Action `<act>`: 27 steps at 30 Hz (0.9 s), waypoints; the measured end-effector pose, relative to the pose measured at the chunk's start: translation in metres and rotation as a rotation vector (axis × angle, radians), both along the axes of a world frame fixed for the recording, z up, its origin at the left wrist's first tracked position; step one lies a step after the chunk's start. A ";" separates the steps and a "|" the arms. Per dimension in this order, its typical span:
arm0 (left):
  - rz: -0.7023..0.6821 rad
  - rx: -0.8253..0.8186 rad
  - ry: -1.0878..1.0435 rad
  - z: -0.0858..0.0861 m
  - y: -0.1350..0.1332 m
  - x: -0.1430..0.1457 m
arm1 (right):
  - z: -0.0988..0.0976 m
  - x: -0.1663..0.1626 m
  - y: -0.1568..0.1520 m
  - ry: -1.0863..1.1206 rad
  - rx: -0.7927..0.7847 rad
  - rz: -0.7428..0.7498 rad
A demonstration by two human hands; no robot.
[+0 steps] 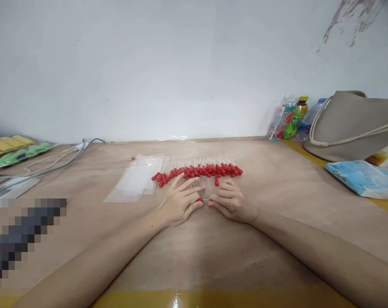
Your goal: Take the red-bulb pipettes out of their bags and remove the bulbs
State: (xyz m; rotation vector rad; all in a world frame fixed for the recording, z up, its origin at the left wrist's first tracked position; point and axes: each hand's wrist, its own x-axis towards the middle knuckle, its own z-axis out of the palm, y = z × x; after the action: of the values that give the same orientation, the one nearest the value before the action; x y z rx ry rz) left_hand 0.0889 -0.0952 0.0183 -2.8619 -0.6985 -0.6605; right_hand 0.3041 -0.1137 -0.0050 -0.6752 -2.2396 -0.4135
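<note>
Red-bulbed droppers: a dense row point(210, 170) across the middle of the worktop point(194, 261), just beyond both hands; the red bulbs face the person and the thin pale stems point toward the wall point(181, 64).
Lone bulb: one red bulb point(216, 181) sits forward of the row, near the right hand's fingers.
Clear bundle: a group of thin see-through stems point(203, 185) lies between the hands, partly covered by the left fingers; whether a bag encloses it is unclear.
Left hand: the hand point(181, 202) rests low, fingers spread over the bundle's side; a bit of red shows between thumb and finger. Whether this grip is clamped on it cannot be told.
Right hand: the hand point(234, 202) has its fingers curled, thumb and fingertips at the bundle's near end; whether the grip pinches anything cannot be told.
Clear bags: flat, overlapping transparent bags point(126, 185) lie left of the droppers, the row's leftmost bulbs at their edge.
Far left: grey and white cables point(69, 160), with yellow and green packs point(17, 152) beyond them; a pixelated patch hides the area below.
Far right: three bottles point(295, 121) stand by the wall, beside a grey-beige bag point(357, 124) with a cord; a blue-and-white packet point(357, 177) lies before it.
Near edge: yellow tape point(194, 298) runs along it.
</note>
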 end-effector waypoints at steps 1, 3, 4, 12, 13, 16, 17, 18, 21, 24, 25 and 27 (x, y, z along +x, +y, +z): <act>-0.004 -0.001 0.004 0.000 0.000 0.000 | 0.001 0.000 -0.001 0.002 0.013 0.007; -0.009 -0.003 0.010 0.000 0.000 0.000 | 0.002 0.000 -0.002 0.006 0.038 0.019; -0.013 -0.006 0.008 0.000 -0.001 0.000 | 0.002 0.000 -0.002 0.003 0.046 0.022; -0.038 -0.048 0.001 0.002 -0.004 -0.002 | 0.004 0.002 -0.004 -0.052 0.149 0.022; -0.038 -0.054 0.005 0.002 -0.004 -0.002 | 0.005 0.002 -0.005 -0.059 0.168 0.027; -0.039 -0.059 0.006 0.003 -0.005 -0.003 | 0.006 0.004 -0.007 -0.063 0.207 0.038; -0.042 -0.056 0.001 0.003 -0.005 -0.005 | 0.006 0.006 -0.008 -0.061 0.208 0.044; -0.041 -0.054 -0.007 0.002 -0.005 -0.007 | 0.006 0.009 -0.008 -0.061 0.203 0.051; 0.022 -0.076 -0.041 0.000 -0.003 -0.020 | 0.005 0.020 -0.008 -0.016 0.168 0.024; 0.141 -0.129 -0.148 -0.002 0.000 -0.032 | 0.003 0.029 -0.003 0.122 0.112 -0.140; 0.178 -0.141 -0.200 -0.001 0.001 -0.034 | 0.002 0.029 -0.001 0.155 0.089 -0.200; 0.252 -0.147 -0.306 0.000 0.006 -0.037 | 0.001 0.025 0.003 0.169 0.037 -0.293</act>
State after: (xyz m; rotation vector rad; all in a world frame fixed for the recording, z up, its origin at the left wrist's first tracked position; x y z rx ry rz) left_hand 0.0522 -0.0893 0.0187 -2.7550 -1.1729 -1.0570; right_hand 0.3293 -0.1112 -0.0037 -0.9863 -1.9745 -0.5195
